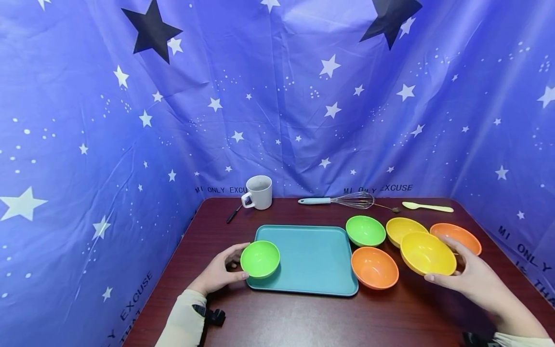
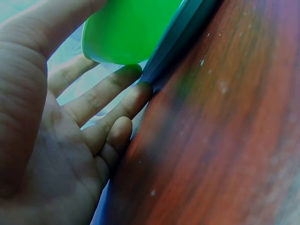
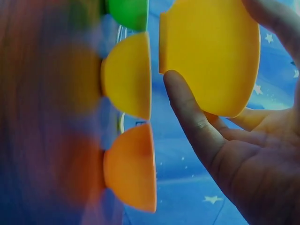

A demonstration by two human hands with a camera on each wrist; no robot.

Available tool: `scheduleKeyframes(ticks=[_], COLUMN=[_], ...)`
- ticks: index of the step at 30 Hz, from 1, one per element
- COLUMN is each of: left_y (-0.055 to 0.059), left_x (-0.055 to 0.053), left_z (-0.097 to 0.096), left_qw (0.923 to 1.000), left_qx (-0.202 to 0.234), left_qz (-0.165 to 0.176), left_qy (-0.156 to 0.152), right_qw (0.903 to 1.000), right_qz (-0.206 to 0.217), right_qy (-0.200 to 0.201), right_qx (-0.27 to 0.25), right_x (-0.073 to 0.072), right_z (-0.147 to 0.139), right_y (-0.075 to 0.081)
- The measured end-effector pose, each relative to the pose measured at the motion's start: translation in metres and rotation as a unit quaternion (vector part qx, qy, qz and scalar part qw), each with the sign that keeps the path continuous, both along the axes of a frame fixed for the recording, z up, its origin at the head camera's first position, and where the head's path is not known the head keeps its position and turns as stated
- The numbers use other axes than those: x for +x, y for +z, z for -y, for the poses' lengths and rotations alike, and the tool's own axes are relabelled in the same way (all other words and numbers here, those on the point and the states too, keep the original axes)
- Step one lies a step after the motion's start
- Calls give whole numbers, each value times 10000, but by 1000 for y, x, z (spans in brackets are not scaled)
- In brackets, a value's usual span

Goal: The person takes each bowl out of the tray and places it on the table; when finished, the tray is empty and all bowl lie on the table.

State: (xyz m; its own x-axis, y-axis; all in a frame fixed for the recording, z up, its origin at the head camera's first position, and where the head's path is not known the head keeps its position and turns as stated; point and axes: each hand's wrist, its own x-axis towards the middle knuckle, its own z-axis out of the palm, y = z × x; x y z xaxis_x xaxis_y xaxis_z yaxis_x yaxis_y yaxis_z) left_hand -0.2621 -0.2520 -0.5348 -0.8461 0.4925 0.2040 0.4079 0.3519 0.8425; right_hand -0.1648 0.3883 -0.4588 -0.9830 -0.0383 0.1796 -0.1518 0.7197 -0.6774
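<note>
At the left end of the teal tray (image 1: 310,260), a green bowl (image 1: 260,259) sits in the grip of my left hand (image 1: 223,271). Thumb and fingers lie on either side of it; in the left wrist view the bowl (image 2: 131,30) is right at the tray's edge. My right hand (image 1: 468,274) holds a yellow bowl (image 1: 427,253) by its side, raised off the table. In the right wrist view one fingertip touches this bowl (image 3: 211,56) near its foot, and it is higher than the standing bowls.
Right of the tray stand another green bowl (image 1: 365,230), a second yellow bowl (image 1: 403,229) and two orange bowls (image 1: 375,270). Along the back lie a whisk (image 1: 338,200) and a pale yellow knife-shaped utensil (image 1: 427,207). A white mug (image 1: 260,193) stands beside a dark-handled utensil (image 1: 233,215).
</note>
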Motion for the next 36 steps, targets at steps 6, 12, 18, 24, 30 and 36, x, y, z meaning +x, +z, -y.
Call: scheduleKeyframes(ticks=[6,12,18,24,30,36], left_y=[1,1,2,3,2,1], left_x=[0,-1,0,1,1,0], left_z=[0,0,0,0,-1,-1], left_qw=[10000,10000,10000,10000,10000,10000], left_qx=[-14,-32,8,5,5,28], left_qz=[-10,-17,53,40,21,-12], left_qy=[11,15,5,4,9,-43], right_qw=[9999,9987,9976,9976,9975,9970], right_qz=[98,335,498,463,460,514], right_qy=[86,126,229,440,486,541], right_qx=[87,375,425,261,223,210], right_x=[0,-4,-5,-5,-4,-2], right_z=[-11,-17,-20,-19,-21,-22], right_y=[-12,-22,-26,-33,-38,-39])
